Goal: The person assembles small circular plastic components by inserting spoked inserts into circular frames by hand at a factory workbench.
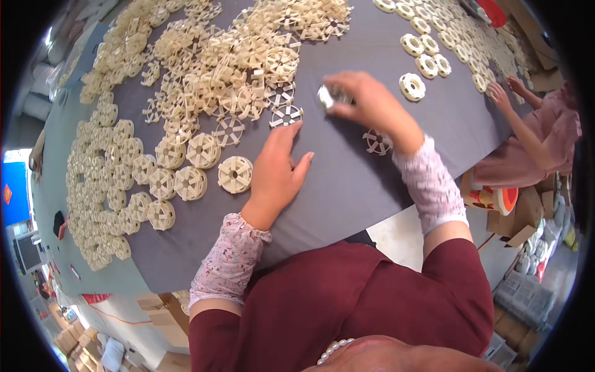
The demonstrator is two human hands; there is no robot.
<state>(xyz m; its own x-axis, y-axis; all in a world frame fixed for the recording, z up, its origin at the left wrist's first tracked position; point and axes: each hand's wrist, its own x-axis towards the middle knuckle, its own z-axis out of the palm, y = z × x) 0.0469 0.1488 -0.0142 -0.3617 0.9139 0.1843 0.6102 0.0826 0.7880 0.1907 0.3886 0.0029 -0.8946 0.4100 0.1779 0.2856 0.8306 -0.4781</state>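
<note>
The right hand [372, 106] curls round a piece [323, 97] too blurred to name; a loose pinch could drop it. The left hand [277, 173], loosely spread, gripping nothing, touches a wheel [286, 115] at its fingertips; a nudge could snag the heap [229, 68] beyond.

Two wearer's hands [276, 170], two co-worker's hands [499, 96], one blurred piece [325, 97], one counter [347, 192]. One disc [227, 175] apart, dozens massed; one ring [405, 87] apart, dozens beyond; one wheel [378, 142] apart, those heaped uncountable.
</note>
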